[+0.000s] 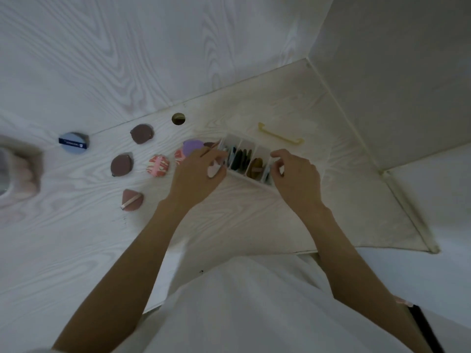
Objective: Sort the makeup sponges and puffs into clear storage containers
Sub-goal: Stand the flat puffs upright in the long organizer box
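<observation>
My left hand (197, 171) pinches a pale pink teardrop sponge (213, 170) beside the clear divided plastic container (248, 159) near the bench's far edge, while my right hand's (295, 174) curled grip steadies its end for loading.

**A pale wood-grain corner**

We look down on a white tabletop (63, 238) with a flowing wood-grain pattern. Behind it we see a panel (153, 47) of the same grain, and a plain off-white wall (395, 72) meets it on the right. A round cable hole (178, 119) pierces the surface. The light is soft, dim and even.
</observation>
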A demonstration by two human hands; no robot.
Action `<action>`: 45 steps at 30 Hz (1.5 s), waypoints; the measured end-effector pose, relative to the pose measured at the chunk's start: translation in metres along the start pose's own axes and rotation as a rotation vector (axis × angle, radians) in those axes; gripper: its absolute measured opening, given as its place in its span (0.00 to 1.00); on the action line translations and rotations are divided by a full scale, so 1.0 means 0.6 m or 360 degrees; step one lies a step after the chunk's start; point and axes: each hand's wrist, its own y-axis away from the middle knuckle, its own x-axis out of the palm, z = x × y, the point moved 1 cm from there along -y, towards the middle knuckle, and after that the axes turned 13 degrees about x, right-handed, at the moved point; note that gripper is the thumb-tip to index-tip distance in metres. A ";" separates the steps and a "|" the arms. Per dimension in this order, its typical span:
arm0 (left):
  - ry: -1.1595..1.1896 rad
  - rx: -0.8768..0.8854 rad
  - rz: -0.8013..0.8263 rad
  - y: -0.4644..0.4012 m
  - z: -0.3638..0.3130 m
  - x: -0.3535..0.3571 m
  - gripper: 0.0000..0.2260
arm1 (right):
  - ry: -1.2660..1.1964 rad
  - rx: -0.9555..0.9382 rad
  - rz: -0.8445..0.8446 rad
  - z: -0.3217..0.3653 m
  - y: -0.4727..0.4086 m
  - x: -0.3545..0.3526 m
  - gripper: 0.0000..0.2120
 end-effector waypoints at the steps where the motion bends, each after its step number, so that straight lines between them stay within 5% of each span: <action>1: -0.0014 -0.0051 -0.0092 0.013 0.009 -0.011 0.10 | -0.0021 -0.0044 0.0005 0.010 0.002 -0.006 0.11; 8: -0.0010 -0.0769 -0.0492 0.132 0.147 -0.109 0.09 | -0.0089 -0.0841 0.0120 0.196 -0.023 0.045 0.06; 12: -0.0087 -0.1243 -0.0621 0.180 0.269 -0.160 0.15 | 0.0011 -0.1114 0.0597 0.341 -0.059 0.154 0.10; 16: -0.0006 -0.1517 -0.0633 0.170 0.369 -0.199 0.22 | 0.0141 -0.0998 0.0719 0.458 -0.094 0.265 0.15; 22: 0.0335 -0.1577 -0.0794 0.154 0.443 -0.213 0.13 | -0.0167 -0.0561 0.0990 0.547 -0.110 0.354 0.18; 26: 0.0501 -0.1448 -0.0958 0.162 0.416 -0.207 0.04 | -0.0353 -0.0504 0.1056 0.548 -0.097 0.365 0.20; 32: 0.0684 -0.1006 -0.0962 0.160 0.253 -0.158 0.03 | -0.0813 -0.0558 0.0774 0.423 -0.045 0.246 0.05; 36: 0.0720 -0.0711 -0.0654 0.128 0.126 -0.090 0.06 | -0.0612 -0.0551 0.0498 0.246 -0.007 0.129 0.04; 45: 0.0160 0.0095 0.0083 -0.004 -0.028 0.029 0.11 | -0.0407 -0.0270 0.0045 -0.047 0.013 -0.048 0.06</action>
